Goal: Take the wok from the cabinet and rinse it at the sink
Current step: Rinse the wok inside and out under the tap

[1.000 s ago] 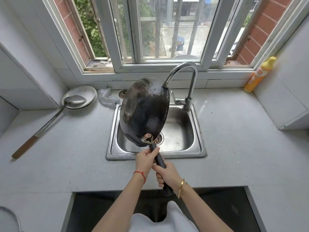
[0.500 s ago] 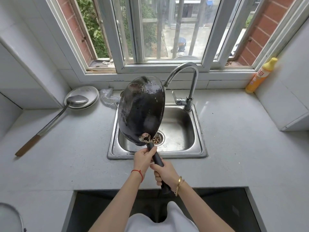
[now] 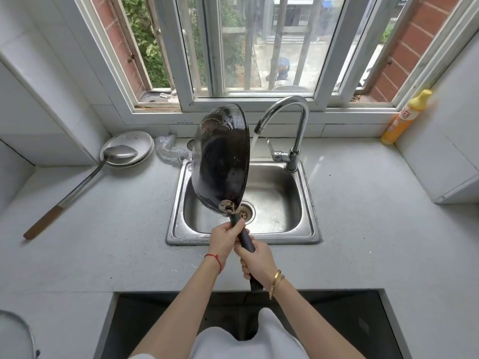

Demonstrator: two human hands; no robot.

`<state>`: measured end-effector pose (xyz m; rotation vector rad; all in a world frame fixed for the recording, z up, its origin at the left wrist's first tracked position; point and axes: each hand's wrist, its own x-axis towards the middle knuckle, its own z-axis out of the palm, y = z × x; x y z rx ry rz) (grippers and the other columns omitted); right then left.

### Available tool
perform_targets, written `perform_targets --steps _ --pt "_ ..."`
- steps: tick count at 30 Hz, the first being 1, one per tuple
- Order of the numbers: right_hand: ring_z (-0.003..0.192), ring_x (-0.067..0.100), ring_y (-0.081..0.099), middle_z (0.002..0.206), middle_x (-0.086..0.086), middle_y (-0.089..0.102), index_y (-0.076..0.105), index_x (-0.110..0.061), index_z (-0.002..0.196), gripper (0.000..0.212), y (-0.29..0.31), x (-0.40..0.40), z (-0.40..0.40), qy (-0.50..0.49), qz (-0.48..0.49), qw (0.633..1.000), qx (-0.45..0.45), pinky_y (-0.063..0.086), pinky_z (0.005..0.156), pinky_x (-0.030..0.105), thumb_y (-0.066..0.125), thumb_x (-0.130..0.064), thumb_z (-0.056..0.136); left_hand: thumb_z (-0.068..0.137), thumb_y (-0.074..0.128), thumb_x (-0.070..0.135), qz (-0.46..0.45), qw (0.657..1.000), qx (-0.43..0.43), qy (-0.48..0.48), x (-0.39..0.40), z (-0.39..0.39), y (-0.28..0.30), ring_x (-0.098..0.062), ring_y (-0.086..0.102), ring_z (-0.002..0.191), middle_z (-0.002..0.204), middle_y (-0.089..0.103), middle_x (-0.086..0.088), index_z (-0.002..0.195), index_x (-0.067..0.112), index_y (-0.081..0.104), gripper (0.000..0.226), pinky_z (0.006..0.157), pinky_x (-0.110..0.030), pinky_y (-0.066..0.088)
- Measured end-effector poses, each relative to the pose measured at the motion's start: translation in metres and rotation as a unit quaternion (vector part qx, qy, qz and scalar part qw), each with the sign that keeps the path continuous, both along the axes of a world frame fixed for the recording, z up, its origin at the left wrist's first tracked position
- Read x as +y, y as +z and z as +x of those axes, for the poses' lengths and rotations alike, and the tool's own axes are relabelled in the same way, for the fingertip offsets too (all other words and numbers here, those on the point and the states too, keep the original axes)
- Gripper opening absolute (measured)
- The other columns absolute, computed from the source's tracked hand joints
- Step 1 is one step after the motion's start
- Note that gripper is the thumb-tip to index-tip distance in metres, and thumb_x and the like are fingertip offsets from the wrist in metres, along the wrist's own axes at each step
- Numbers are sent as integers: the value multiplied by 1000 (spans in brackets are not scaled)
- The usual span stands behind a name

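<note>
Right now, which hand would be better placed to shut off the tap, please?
Probably the right hand: the faucet lever sits right of the wok, giving a clear reach, while the left hand grips nearer the bowl.

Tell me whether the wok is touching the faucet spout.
Apart. In the head view, the tilted wok hangs over the sink, and window frame and running water show between its right rim and the faucet spout.

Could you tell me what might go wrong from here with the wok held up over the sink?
The wok is tipped on edge beside the running tap, so water may splash onto the counter. Both hands, left and right, hold only the handle; a wet grip could slip.
</note>
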<state>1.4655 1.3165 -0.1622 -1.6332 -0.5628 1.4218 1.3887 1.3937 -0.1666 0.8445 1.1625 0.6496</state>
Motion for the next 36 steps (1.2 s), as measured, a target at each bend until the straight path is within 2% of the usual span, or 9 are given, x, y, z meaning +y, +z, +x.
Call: perform_targets --steps 6,11,14,17,18,22,25,30,36 --pt "41 14 45 55 5 47 58 -11 79 20 -4 1 0 -41 18 997 -55 42 42 25 64 -26 91 92 65 20 -10 1000 -15 -12 1 8 3 -23 73 72 82 71 -13 93 0 66 21 68 -29 60" --pt "49 22 49 56 5 49 58 -16 70 24 -10 -1 4 -54 31 989 -134 48 48 31 65 -28 90 97 58 18 -15 998 -38 -42 0 13 6 -26 72 80 86 69 -15 97 -1 65 20 76 -30 60" --pt "50 17 51 55 -1 51 60 -19 70 23 -13 -4 4 -63 40 980 -183 49 48 28 65 -29 90 99 54 17 -24 997 -48 -60 -2 16 7 -27 72 83 85 69 -13 103 -3 63 22 80 -31 60" --pt "46 7 46 57 -3 53 63 -13 74 20 -17 -8 3 -73 35 972 -221 42 44 14 66 -25 90 101 48 17 -44 994 -68 -76 -4 19 4 -26 72 83 86 68 -12 105 -2 62 24 82 -32 59" --pt "47 7 47 58 -3 54 64 -12 75 19 -17 -10 3 -78 33 970 -229 42 45 13 66 -24 90 102 46 17 -50 993 -72 -82 -4 19 2 -26 72 84 87 69 -12 106 -2 62 25 81 -31 59" --pt "51 7 47 60 -2 55 60 -17 71 18 -15 -17 5 -99 31 962 -254 41 48 10 67 -19 87 105 39 17 -75 988 -91 -98 -8 23 -1 -28 70 88 88 67 -11 111 -3 60 30 76 -28 58" --pt "55 8 52 64 -1 61 64 -16 78 10 -16 -20 5 -109 28 961 -253 42 49 9 68 -19 87 105 36 17 -95 986 -103 -93 -11 27 -4 -30 67 91 91 66 -13 112 -4 58 32 80 -29 59" --pt "54 5 52 61 -7 57 61 -20 78 12 -20 -24 1 -124 16 957 -263 40 47 8 68 -21 87 106 33 20 -119 982 -109 -99 -12 26 -13 -27 70 93 107 67 -21 119 -6 57 37 78 -25 59" --pt "55 7 55 61 -5 60 61 -22 75 14 -26 -23 -1 -144 -6 948 -284 38 46 8 68 -24 87 106 31 22 -143 978 -112 -105 -10 29 -21 -26 69 93 99 68 -16 121 -5 57 40 89 -34 56"
